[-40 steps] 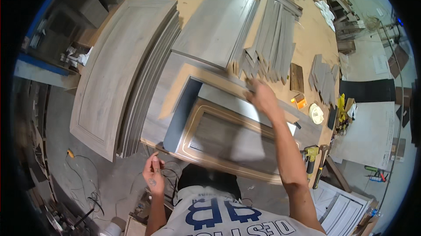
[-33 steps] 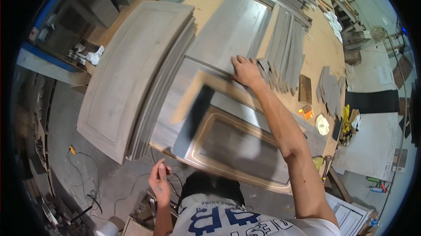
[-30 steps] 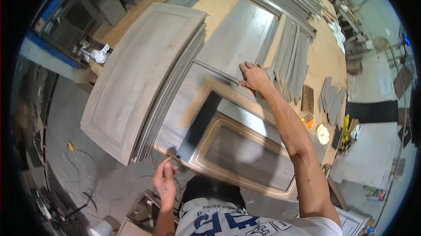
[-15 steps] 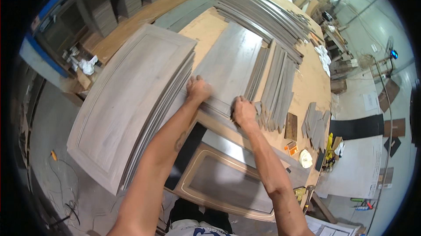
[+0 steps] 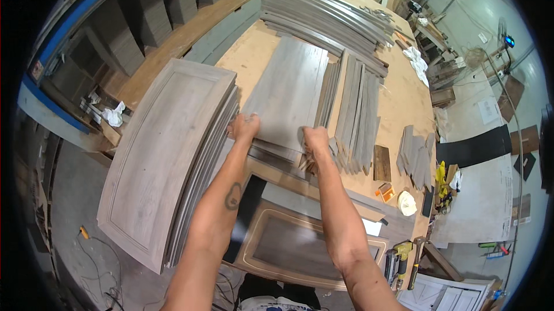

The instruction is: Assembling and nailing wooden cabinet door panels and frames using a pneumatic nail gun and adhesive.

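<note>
A grey wood panel (image 5: 288, 83) lies topmost on a stack of like panels on the bench. My left hand (image 5: 245, 127) is closed on its near left edge. My right hand (image 5: 315, 140) is closed at its near right corner; the fingertips are partly hidden. Directly before me lies a framed cabinet door (image 5: 259, 224) with a pale line around its darker middle. Left of my left arm stands a tall stack of grey arched doors (image 5: 156, 155). Thin grey wood strips (image 5: 355, 114) lie just right of the panel.
More long grey strips (image 5: 323, 19) are piled at the far end of the bench (image 5: 404, 103). Along the right side sit a brown block (image 5: 381, 164), an orange box (image 5: 385, 192), a cream roll (image 5: 407, 203), a nail gun (image 5: 402, 253) and a hammer (image 5: 415, 262).
My left hand has moved from the panel's near end to its left edge and closed there. The right hand stays at the near right corner. The whole view has shifted slightly.
</note>
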The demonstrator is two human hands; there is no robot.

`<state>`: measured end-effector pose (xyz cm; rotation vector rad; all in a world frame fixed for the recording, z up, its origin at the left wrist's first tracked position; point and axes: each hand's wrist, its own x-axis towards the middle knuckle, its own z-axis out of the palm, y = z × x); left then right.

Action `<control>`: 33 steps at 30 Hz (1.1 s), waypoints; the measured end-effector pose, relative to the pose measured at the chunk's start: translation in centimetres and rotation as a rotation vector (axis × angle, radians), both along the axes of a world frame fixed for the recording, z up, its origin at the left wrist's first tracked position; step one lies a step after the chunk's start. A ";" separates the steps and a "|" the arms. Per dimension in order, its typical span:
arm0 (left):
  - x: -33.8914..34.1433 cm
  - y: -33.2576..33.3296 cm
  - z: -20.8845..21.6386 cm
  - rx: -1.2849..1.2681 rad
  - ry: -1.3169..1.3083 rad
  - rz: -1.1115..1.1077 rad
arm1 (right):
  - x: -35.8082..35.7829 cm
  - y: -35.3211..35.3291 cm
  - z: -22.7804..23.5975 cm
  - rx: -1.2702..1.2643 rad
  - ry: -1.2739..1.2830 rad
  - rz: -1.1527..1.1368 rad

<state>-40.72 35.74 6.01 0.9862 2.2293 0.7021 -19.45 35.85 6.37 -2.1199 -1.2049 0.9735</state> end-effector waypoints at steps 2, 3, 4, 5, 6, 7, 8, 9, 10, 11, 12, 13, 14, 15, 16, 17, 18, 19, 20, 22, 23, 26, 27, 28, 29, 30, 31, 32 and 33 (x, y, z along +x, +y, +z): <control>-0.2 0.2 -0.6 0.001 -0.064 0.032 | 0.7 0.0 0.1 0.000 0.065 0.012; -0.3 0.2 -1.0 0.003 -0.096 0.017 | 0.9 -0.2 0.4 -0.034 0.084 -0.008; -0.5 0.1 -1.4 0.032 -0.117 0.019 | 0.9 -0.4 0.7 -0.005 0.105 0.003; -0.6 -0.1 -1.8 0.058 -0.059 -0.012 | 0.9 -0.8 1.1 0.006 0.120 -0.001; -0.5 -0.2 -2.1 0.116 0.004 -0.024 | 0.9 -1.0 1.7 -0.008 0.130 -0.017; -0.4 -0.5 -2.4 0.102 0.053 -0.045 | 0.9 -1.2 2.3 -0.008 0.186 0.022; -0.2 -0.6 -2.5 0.108 0.076 -0.117 | 1.2 -1.9 2.9 -0.046 0.237 0.048; 0.1 -0.8 -2.7 0.036 0.081 -0.195 | 1.3 -2.6 3.3 -0.083 0.284 0.076; 0.4 -0.9 -2.6 0.013 0.082 -0.195 | 1.0 -3.3 3.5 -0.099 0.344 0.077; 0.8 -1.0 -2.5 -0.011 0.086 -0.199 | 0.8 -4.1 3.6 -0.101 0.416 0.080; 1.1 -1.2 -2.4 0.000 0.093 -0.162 | 0.4 -4.6 3.7 -0.123 0.419 0.049; 1.4 -1.3 -2.1 0.034 0.104 -0.127 | 0.2 -5.0 3.7 -0.131 0.434 0.023; 1.7 -1.6 -1.9 0.023 0.120 -0.125 | 0.0 -5.2 3.7 -0.131 0.448 -0.003; 1.9 -1.8 -1.6 0.032 0.138 -0.122 | -0.1 -5.3 3.7 -0.126 0.507 -0.030; 2.1 -2.0 -1.4 0.042 0.152 -0.118 | -0.1 -5.4 3.8 -0.116 0.563 -0.055; 2.1 -2.2 -1.2 0.028 0.153 -0.106 | -0.2 -5.4 3.8 -0.102 0.615 -0.077; 1.9 -2.2 -0.9 0.019 0.154 -0.093 | 0.0 -5.1 4.0 -0.148 0.647 -0.111; 1.6 -2.2 -0.7 0.019 0.160 -0.074 | 0.1 -5.0 4.2 -0.138 0.662 -0.142; 1.3 -2.3 -0.6 0.008 0.137 -0.074 | 0.1 -4.8 4.4 -0.128 0.676 -0.171; 0.3 -2.3 -0.6 0.011 0.090 -0.070 | 0.2 -4.6 4.7 -0.087 0.678 -0.184; -0.3 -2.3 -0.7 -0.001 0.015 -0.048 | 0.2 -4.7 4.8 -0.061 0.669 -0.170; -1.7 -2.6 -1.3 0.073 -0.436 0.069 | 0.7 -4.9 4.6 -0.046 0.634 -0.126; -1.7 -2.7 -1.5 0.160 -0.725 0.176 | 1.1 -5.0 4.3 -0.039 0.608 -0.112; -1.5 -2.8 -1.8 0.226 -1.011 0.314 | 1.5 -5.4 4.0 -0.087 0.629 -0.123; -1.0 -2.9 -2.1 0.307 -1.054 0.366 | 2.0 -5.6 3.6 -0.115 0.641 -0.130; -0.2 -2.9 -2.2 0.376 -1.095 0.449 | 2.5 -5.8 3.3 -0.139 0.654 -0.133; 0.7 -2.8 -2.1 0.442 -1.136 0.526 | 2.8 -6.0 3.0 -0.135 0.660 -0.140; 1.4 -2.8 -1.9 0.472 -1.164 0.482 | 3.1 -6.3 2.7 -0.129 0.666 -0.151; 2.2 -2.9 -1.6 0.501 -1.193 0.440 | 3.5 -6.7 2.5 -0.122 0.654 -0.166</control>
